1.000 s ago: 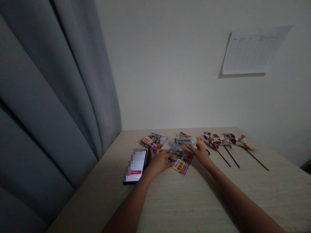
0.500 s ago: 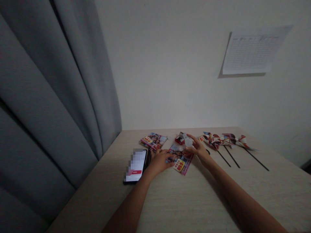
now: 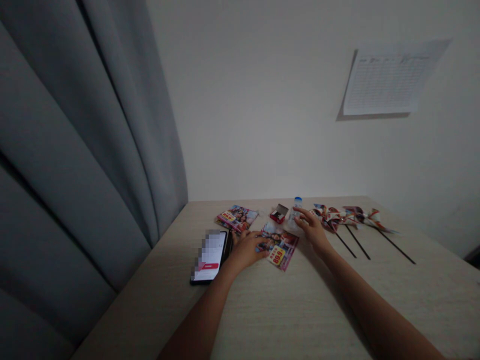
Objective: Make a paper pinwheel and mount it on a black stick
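While the right hand (image 3: pixel 313 231) closes narrowly around a small plastic bottle (image 3: pixel 295 216) with a blue cap, the bottle stands upright on the pale wood-grain table (image 3: pixel 285 310), just beside the upper corner of a glossy leaflet (image 3: pixel 279 246); the hand wraps the bottle's side, though I cannot tell whether it bears the weight or only steadies it; such a light hold looks suited to keeping a narrow bottle from tipping; the left hand (image 3: pixel 245 251) lies open and palm down, its fingertips touching the leaflet's left edge, apparently to stop the sheet from sliding; a yellow price sticker (image 3: pixel 276 256) marks the leaflet's lower part; a small open red box (image 3: pixel 278 213) sits just left of the bottle, seemingly kept within easy reach; a second leaflet (image 3: pixel 237 218) lies above the left hand, near a smartphone (image 3: pixel 210 257) laid flat with its screen lit and blurred; to the right, pinwheels (image 3: pixel 330 218) lie in a row with their black sticks angled toward the person, probably set apart to leave working room; a grey curtain (image 3: pixel 75 150) hangs along the left, and a printed sheet (image 3: pixel 386 77) is fixed to the wall above.
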`<action>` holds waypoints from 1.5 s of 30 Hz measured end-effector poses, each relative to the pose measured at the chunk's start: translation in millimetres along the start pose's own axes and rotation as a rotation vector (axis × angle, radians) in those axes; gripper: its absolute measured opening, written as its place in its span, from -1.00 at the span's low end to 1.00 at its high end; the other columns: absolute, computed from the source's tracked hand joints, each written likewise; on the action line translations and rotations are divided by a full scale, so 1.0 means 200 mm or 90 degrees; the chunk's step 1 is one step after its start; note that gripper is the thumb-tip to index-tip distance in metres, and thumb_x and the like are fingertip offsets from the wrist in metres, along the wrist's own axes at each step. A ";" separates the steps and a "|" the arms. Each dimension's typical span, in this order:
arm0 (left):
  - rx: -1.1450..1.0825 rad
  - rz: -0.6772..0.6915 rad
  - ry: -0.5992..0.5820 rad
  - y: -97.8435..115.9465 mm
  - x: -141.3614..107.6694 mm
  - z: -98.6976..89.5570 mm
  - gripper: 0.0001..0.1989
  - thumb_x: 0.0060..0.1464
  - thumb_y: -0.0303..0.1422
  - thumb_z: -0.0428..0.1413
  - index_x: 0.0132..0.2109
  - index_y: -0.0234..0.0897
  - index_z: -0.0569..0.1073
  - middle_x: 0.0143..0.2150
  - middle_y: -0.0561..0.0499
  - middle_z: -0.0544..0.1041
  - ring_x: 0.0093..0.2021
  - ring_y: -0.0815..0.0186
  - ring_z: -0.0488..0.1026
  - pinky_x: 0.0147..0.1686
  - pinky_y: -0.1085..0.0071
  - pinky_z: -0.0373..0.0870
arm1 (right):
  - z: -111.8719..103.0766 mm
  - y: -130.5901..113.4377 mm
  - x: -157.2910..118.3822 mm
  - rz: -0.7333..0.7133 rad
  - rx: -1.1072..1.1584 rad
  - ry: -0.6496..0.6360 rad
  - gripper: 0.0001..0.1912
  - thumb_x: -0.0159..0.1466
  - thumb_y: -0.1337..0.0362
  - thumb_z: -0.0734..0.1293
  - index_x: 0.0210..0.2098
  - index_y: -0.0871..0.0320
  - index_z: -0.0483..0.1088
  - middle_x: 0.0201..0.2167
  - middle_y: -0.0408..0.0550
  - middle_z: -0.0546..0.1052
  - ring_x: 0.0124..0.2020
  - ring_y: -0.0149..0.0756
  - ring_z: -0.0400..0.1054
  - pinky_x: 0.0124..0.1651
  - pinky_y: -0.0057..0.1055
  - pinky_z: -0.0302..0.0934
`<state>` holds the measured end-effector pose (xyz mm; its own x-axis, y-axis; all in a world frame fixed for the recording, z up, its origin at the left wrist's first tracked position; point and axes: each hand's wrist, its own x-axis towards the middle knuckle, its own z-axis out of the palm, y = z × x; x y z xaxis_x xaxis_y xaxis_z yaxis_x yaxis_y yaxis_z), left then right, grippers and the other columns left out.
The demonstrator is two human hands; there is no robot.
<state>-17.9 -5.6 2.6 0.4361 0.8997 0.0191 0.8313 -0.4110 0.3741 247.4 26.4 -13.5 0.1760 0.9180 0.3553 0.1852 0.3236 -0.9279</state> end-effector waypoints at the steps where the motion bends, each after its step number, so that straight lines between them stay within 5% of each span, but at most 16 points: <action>1: -0.001 -0.001 -0.003 0.00 0.00 0.00 -0.58 0.14 -0.06 0.22 0.15 0.24 0.48 0.35 0.10 0.35 0.39 -0.08 0.07 0.28 -0.43 -0.53 | -0.01 0.01 0.01 -0.024 -0.038 0.014 -0.41 0.15 -0.07 0.39 0.11 0.03 0.46 0.00 0.05 0.55 0.05 -0.03 0.38 0.08 -0.10 0.25; 10: -0.005 -0.004 0.005 -0.01 0.01 0.01 -0.58 0.12 -0.05 0.22 0.14 0.22 0.50 0.34 0.08 0.36 0.39 -0.13 0.07 0.28 -0.43 -0.51 | -0.03 0.08 0.04 -0.099 -0.453 0.096 -0.63 0.26 0.06 0.30 0.01 -0.03 0.52 -0.07 0.06 0.51 0.04 0.06 0.21 0.13 0.04 0.02; 17: 0.018 0.000 0.016 -0.01 0.01 0.02 -0.56 0.12 -0.03 0.21 0.16 0.22 0.48 0.33 0.08 0.37 0.37 -0.10 0.11 0.31 -0.38 -0.45 | -0.01 0.05 0.01 -0.166 -0.708 0.085 -0.70 0.26 0.11 0.36 -0.01 -0.07 0.49 -0.07 0.06 0.43 0.02 0.04 0.20 0.22 0.12 -0.14; 28: 0.017 0.016 0.011 -0.01 0.00 0.01 -0.58 0.14 -0.04 0.20 0.16 0.21 0.48 0.33 0.08 0.37 0.36 -0.09 0.11 0.26 -0.47 -0.48 | -0.03 -0.03 -0.02 -0.188 -0.816 -0.017 -0.63 0.24 0.36 0.33 -0.01 -0.15 0.48 -0.06 0.06 0.44 0.15 0.07 0.16 0.27 0.23 -0.30; 45: 0.029 0.020 -0.011 0.00 -0.01 0.01 -0.54 0.18 0.01 0.13 0.22 0.29 0.41 0.41 0.12 0.27 0.43 -0.20 0.00 0.27 -0.46 -0.50 | -0.01 0.06 -0.02 -0.202 -0.841 0.004 -0.48 0.36 0.28 0.20 0.26 -0.26 0.30 0.19 0.01 0.46 0.32 0.16 0.04 0.29 0.43 -0.49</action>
<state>-18.0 -7.1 0.1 0.4682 0.8835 0.0139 0.8318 -0.4460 0.3304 250.9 25.3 -25.5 -0.0428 0.8435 0.5354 0.9984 0.0557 -0.0079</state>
